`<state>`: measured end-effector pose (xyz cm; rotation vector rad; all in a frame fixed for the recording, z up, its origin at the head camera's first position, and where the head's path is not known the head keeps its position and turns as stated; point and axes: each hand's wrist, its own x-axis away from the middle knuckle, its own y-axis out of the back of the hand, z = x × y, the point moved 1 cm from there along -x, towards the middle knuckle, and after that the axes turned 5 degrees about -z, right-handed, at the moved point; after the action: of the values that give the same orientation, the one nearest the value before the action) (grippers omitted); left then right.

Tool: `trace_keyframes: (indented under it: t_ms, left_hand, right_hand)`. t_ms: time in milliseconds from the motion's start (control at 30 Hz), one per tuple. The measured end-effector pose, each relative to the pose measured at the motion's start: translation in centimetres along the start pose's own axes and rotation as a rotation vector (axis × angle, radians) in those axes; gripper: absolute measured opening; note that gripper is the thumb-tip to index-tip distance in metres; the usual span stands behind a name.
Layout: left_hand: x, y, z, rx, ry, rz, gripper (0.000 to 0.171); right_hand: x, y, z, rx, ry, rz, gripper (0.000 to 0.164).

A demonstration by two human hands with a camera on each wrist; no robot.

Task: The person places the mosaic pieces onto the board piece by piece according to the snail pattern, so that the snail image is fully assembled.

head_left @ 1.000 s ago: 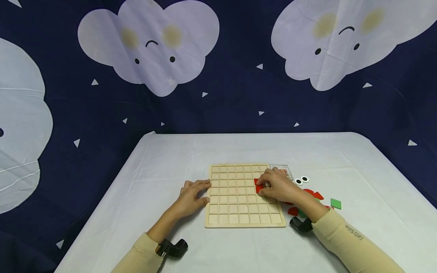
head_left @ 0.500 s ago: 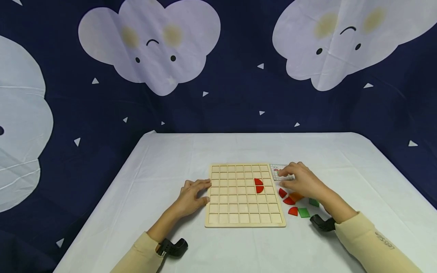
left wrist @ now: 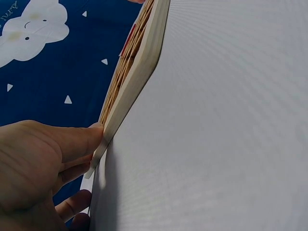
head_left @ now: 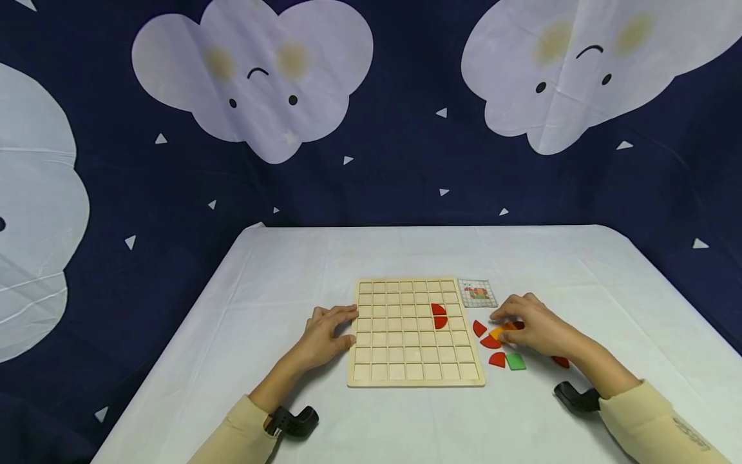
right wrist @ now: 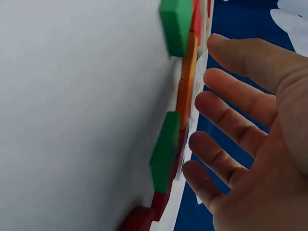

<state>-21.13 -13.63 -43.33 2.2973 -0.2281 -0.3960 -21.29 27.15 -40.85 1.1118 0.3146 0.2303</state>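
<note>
A wooden grid board (head_left: pixel 400 351) lies flat on the white table. Two red quarter-circle pieces (head_left: pixel 439 316) sit in neighbouring cells on its right side. My left hand (head_left: pixel 324 335) rests against the board's left edge; in the left wrist view its straight thumb (left wrist: pixel 79 142) touches the rim. To the board's right, my right hand (head_left: pixel 536 327) hovers over a cluster of loose pieces, fingers spread and holding nothing in the right wrist view. Beneath it are an orange piece (head_left: pixel 498 332) and red pieces (head_left: pixel 490 342), partly covered. A green square (head_left: pixel 515 361) lies just in front.
A small picture card (head_left: pixel 478 294) with a gridded design lies at the board's upper right corner. Another red piece (head_left: pixel 560 361) shows beside my right forearm. A dark blue cloth (head_left: pixel 394 193) with clouds hangs behind the table (head_left: pixel 301 258).
My right hand has left the red pieces on the board and moved right, past the picture card, to the loose pieces. My left hand has stayed at the board's edge.
</note>
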Motion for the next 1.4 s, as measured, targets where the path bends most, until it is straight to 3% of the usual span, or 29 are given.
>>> trace_keyframes:
  t_ms: [367, 833, 1167, 1400]
  left_hand:
    - [0.05, -0.03, 0.01, 0.001, -0.011, -0.004, 0.046]
    - [0.07, -0.03, 0.06, 0.009, -0.009, -0.004, 0.046]
    - [0.04, -0.04, 0.05, -0.004, -0.01, 0.0, 0.046]
    - [-0.01, -0.14, -0.02, 0.002, -0.002, -0.02, 0.046]
  right_hand:
    - [0.39, -0.23, -0.28, 0.025, 0.035, 0.026, 0.026]
    - [0.99, -0.33, -0.86, 0.037, 0.084, -0.062, 0.021]
    - [1.07, -0.46, -0.95, 0.035, 0.055, -0.059, 0.019]
    - [0.8, -0.05, -0.34, 0.026, 0.054, -0.118, 0.016]
